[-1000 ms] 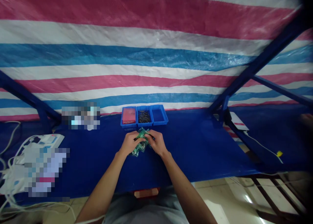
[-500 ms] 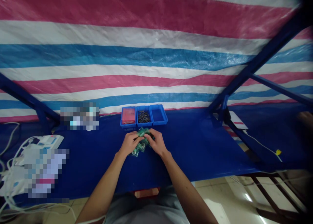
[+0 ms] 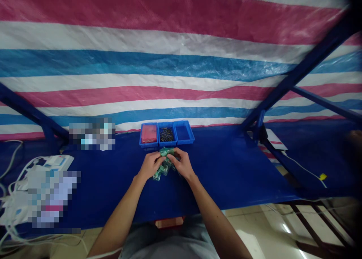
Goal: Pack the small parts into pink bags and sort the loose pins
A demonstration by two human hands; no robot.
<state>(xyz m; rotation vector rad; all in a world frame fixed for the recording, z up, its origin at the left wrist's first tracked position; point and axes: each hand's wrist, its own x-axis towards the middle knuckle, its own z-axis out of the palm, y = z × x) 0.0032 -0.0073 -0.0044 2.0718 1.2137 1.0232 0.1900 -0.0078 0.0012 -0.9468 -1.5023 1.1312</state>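
Left edge of the blue-covered bench: white power strip. Back edge, centre: three blue bins. Left bin has a red packet, middle bin has dark metal pins, right bin shows no contents. Just in front, left hand and right hand press together, pinching a bundle of green boards. Bundle in hand; no green parts in any bin so far. Right of the bins, near the back: white card.
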